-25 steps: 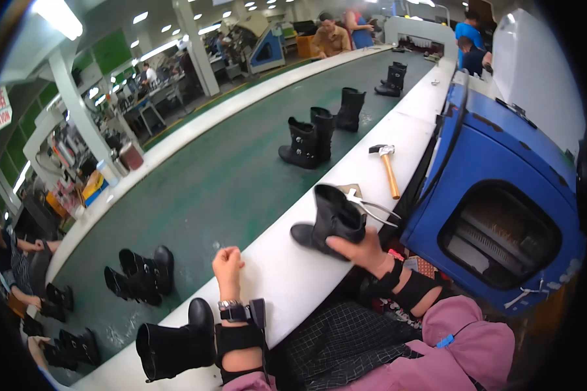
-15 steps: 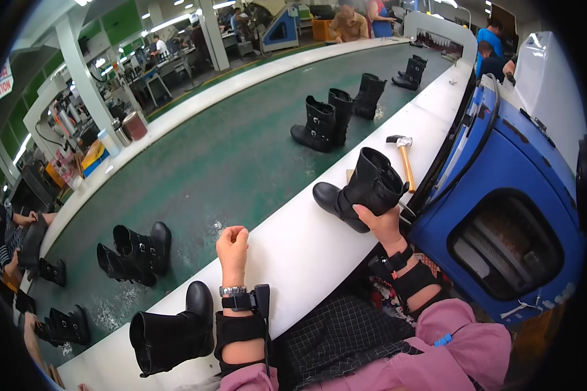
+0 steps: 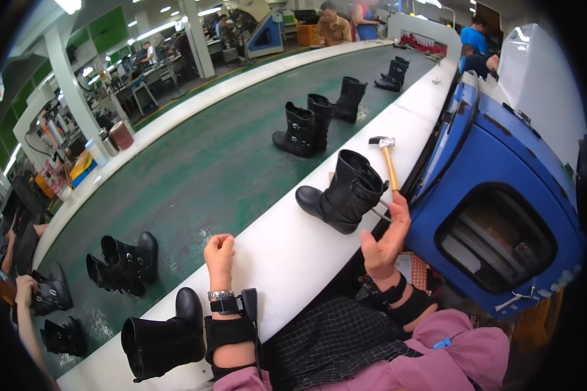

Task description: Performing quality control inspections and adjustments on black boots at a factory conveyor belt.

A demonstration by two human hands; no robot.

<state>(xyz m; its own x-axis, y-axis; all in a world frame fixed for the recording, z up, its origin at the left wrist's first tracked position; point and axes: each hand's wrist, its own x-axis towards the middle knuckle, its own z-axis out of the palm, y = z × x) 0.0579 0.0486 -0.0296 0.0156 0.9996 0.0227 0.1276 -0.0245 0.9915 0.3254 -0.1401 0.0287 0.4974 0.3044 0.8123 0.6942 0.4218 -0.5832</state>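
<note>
A black boot (image 3: 343, 195) stands upright on the white ledge (image 3: 287, 260) beside the belt, with no hand on it. My right hand (image 3: 386, 244) is open just to its right, thumb and fingers apart, the fingertips by the wooden handle end of a hammer (image 3: 389, 163). Whether they touch the handle I cannot tell. My left hand (image 3: 219, 260) is raised above the ledge's belt-side edge, its fingers curled closed; anything inside them is hidden. Left of that forearm, a second black boot (image 3: 163, 335) lies on its side.
On the green belt (image 3: 222, 176) stand pairs of buckled black boots (image 3: 300, 130), more of them at the left (image 3: 127, 260). A blue machine (image 3: 502, 215) with a dark window borders the ledge on the right. At the far left a co-worker's hand (image 3: 25, 290) reaches to a boot.
My right hand has let go of the upright boot and moved right, opening beside the hammer's handle. My left hand stays closed. At the left, a co-worker's hand has come to a boot.
</note>
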